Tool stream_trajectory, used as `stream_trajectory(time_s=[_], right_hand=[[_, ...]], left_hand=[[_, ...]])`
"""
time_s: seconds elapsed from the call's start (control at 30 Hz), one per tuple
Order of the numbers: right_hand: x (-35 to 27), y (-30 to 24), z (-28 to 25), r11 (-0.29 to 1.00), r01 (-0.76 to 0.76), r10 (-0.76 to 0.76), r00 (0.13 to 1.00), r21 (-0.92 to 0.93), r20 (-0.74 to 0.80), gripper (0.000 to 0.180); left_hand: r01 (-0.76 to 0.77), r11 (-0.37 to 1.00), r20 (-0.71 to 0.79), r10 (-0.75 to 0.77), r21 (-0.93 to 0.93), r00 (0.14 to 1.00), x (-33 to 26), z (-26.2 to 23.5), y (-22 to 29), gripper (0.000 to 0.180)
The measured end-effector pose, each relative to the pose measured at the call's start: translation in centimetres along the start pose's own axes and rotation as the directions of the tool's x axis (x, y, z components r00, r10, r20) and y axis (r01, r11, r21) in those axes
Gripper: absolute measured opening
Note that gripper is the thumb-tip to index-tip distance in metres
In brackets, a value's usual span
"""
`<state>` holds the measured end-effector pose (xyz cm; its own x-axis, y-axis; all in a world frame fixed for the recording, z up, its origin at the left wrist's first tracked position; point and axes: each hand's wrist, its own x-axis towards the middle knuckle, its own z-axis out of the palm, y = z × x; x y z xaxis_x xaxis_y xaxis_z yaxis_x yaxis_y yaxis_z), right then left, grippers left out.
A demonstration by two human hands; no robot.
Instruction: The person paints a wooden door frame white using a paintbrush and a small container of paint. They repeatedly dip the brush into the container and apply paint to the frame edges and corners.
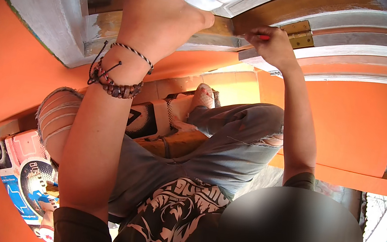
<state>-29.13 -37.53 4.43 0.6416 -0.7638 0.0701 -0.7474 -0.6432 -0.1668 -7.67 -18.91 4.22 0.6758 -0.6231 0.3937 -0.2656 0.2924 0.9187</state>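
Clearly, you work with both arms raised toward a wooden frame [216, 27] at the far side of the scene. Your left hand [156, 14] lies flat against the painted wood, with the thumb stretched out to the right along the bare brown strip; it seems to steady the frame, or yourself. Its other fingers go out of the picture at the top, so I cannot tell if they are spread. On this wrist you wear a beaded bracelet [119, 88] and some thin cords.

Your right hand [271, 43] is closed in a pinch around a small red thing [263, 37], maybe a pencil or a thin tool. Only a short piece of it shows between the fingers. As far as one can see, its long axis runs left to right, and its tip points left, toward the bare wood. It is just beside a brass hinge [299, 33], which sits to the right.

Below, near you, your knees in torn grey jeans [230, 141] are bent against the orange wall [351, 123].
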Motion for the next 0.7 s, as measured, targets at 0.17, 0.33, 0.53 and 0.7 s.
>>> stream_trajectory(time_s=[0.17,0.33,0.53,0.7], right_hand=[[1.0,0.3,-1.0,0.998,0.016,-0.008,0.987,-0.053,0.16,0.02],[2.8,0.7,0.1,0.999,-0.029,0.033,0.979,-0.025,0.203,0.017],[2.6,0.1,0.1,0.972,0.152,-0.149,0.988,-0.18,0.035,0.014],[2.3,1.7,0.2,0.946,0.153,-0.174,0.984,-0.285,-0.05,0.012]], left_hand=[[-0.001,0.986,0.075,0.014,-0.167,0.997,1.3,-0.4,-4.1,0.074],[-0.022,0.999,0.022,0.023,-0.049,0.999,0.8,0.1,-1.9,0.074],[-0.081,0.987,-0.044,0.088,0.137,0.995,-0.3,0.9,-0.6,0.073],[-0.008,1.0,0.033,0.009,-0.027,0.999,0.7,0.3,-1.2,0.073]])
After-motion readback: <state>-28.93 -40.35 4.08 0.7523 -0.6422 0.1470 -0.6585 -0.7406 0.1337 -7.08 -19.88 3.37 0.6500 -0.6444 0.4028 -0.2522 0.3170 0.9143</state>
